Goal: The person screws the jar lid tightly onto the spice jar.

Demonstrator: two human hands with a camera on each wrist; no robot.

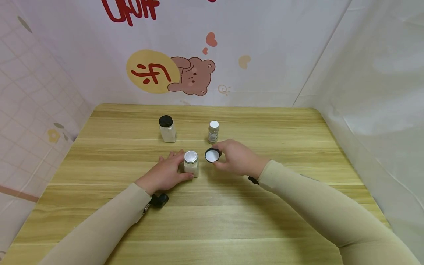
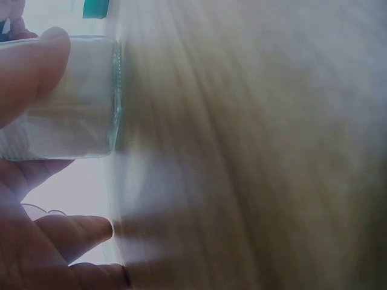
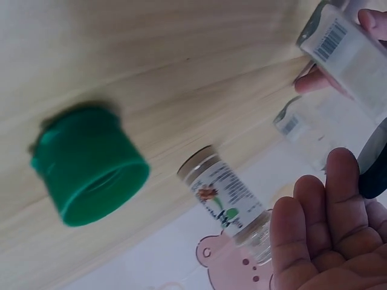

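My left hand (image 1: 167,173) holds a square glass jar (image 1: 191,162) of white contents between thumb and fingers. The jar stands upright on the table, its top covered by a silvery seal. In the left wrist view, the jar's glass base (image 2: 115,103) is right at the wood surface. Just right of the jar, my right hand (image 1: 240,158) pinches a black screw lid (image 1: 212,155) by its rim, apart from the jar. The lid is tilted so that its white inner face shows. The right wrist view catches only the dark edge of this lid (image 3: 376,166).
Behind the left hand stands a similar jar with a black lid (image 1: 166,123). A small labelled bottle with a white cap (image 1: 213,131) is behind the right hand. A green cap-like object (image 3: 91,166) sits on the table, mostly hidden behind the right arm in the head view.
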